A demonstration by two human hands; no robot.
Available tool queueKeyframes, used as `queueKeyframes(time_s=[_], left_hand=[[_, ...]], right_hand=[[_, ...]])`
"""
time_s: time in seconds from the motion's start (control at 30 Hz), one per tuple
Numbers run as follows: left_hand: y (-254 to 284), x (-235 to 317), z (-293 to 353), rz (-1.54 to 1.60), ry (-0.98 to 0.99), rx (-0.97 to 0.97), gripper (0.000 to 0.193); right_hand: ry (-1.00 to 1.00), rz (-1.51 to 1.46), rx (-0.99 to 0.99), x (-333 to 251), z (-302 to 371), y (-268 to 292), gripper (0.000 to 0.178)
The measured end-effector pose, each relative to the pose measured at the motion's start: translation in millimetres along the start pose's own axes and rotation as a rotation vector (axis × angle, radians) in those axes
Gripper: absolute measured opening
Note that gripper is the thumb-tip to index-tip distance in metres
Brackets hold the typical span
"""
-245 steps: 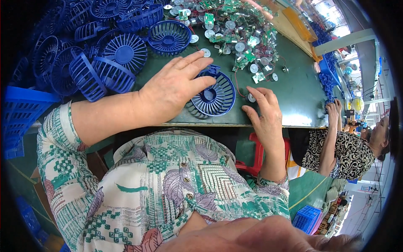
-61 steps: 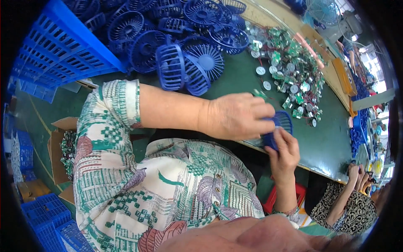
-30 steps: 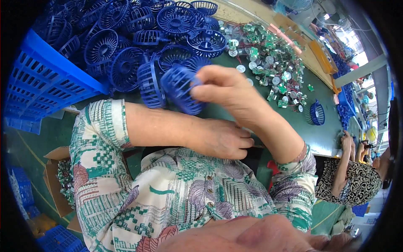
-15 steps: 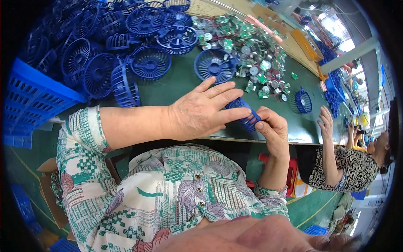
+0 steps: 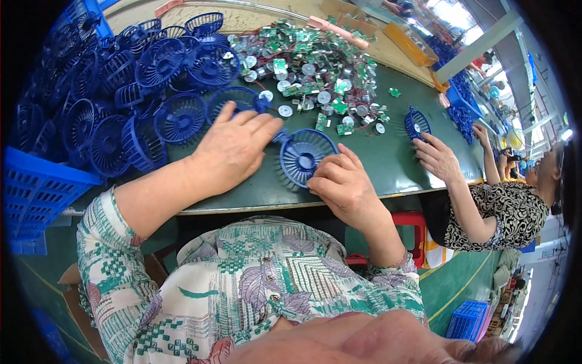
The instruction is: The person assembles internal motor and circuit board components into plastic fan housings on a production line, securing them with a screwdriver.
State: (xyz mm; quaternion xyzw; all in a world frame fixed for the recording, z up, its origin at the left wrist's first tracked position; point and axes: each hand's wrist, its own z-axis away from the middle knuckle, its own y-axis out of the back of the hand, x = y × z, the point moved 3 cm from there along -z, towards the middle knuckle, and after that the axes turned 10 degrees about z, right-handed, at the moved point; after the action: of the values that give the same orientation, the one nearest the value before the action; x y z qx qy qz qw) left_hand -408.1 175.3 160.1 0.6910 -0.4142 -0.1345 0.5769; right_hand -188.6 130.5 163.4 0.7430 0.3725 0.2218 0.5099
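My right hand (image 5: 344, 185) pinches the near right rim of a round blue fan guard (image 5: 307, 159), whose slatted bowl faces up above the green table. My left hand (image 5: 230, 151) is palm down to the left of that guard, fingers stretched out and a little apart. Its fingertips overlap the near edge of another blue fan guard (image 5: 233, 97); I cannot tell whether they touch it. What lies under the left palm is hidden.
Many blue fan guards (image 5: 160, 64) are heaped at the left, beside a blue crate (image 5: 45, 194). Small green circuit boards with motors and wires (image 5: 321, 85) lie piled at the back middle. On the right, a co-worker's hand (image 5: 438, 159) is at another guard (image 5: 417, 123).
The guard in my right hand has gone from edge-on to bowl up and moved left. My left hand has left it, moving left toward the other guards. The co-worker's hand has reached a guard.
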Motion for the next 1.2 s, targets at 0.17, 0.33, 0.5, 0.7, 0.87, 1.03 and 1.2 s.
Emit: queueKeyframes(time_s=[0.17,0.33,0.5,0.7,0.87,1.03,1.2], left_hand=[[2,10,4,-0.127,-0.082,0.124,0.061],[-4,20,1,0.044,-0.247,-0.039,0.045],[-4,17,3,0.115,-0.258,0.051,0.039],[-6,16,6,0.247,-0.288,0.042,0.032],[-8,18,10,0.327,-0.335,0.015,0.029],[-12,23,11,0.361,-0.449,-0.021,0.036],[-11,22,11,0.396,-0.484,-0.063,0.033]], right_hand=[[-0.018,-0.038,0.049,-2,2,5,0.028],[-0.306,0.086,0.341,36,18,16,0.031],[-0.400,0.417,0.221,89,13,14,0.022],[-0.409,0.248,0.378,120,-5,24,0.009],[-0.664,-0.588,0.858,124,0,48,0.012],[-0.733,-0.219,0.574,87,9,18,0.009],[-0.535,-0.121,0.218,32,-20,-11,0.012]])
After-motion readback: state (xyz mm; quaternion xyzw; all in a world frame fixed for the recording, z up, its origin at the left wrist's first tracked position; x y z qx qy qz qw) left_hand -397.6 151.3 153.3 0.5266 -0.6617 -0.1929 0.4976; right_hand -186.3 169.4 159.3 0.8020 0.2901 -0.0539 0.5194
